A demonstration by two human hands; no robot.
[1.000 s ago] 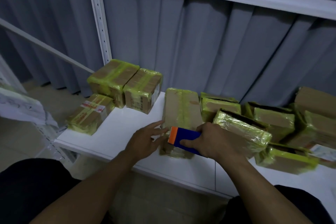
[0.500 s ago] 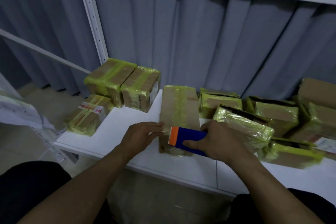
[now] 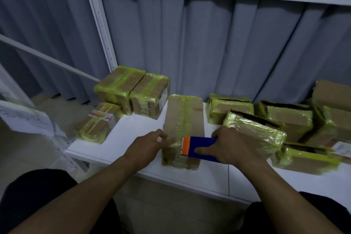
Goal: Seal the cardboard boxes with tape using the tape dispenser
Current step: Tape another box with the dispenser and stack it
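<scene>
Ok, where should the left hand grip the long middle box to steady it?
Probably its left long edge, from the left: the long box lies flat, pointing away, with bare shelf beside that edge. The right hand and tape dispenser cover its near right part, and wrapped boxes crowd the right.

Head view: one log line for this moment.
step: taping long box | right hand: grips tape dispenser on box top | left hand: touches box's left edge
</scene>
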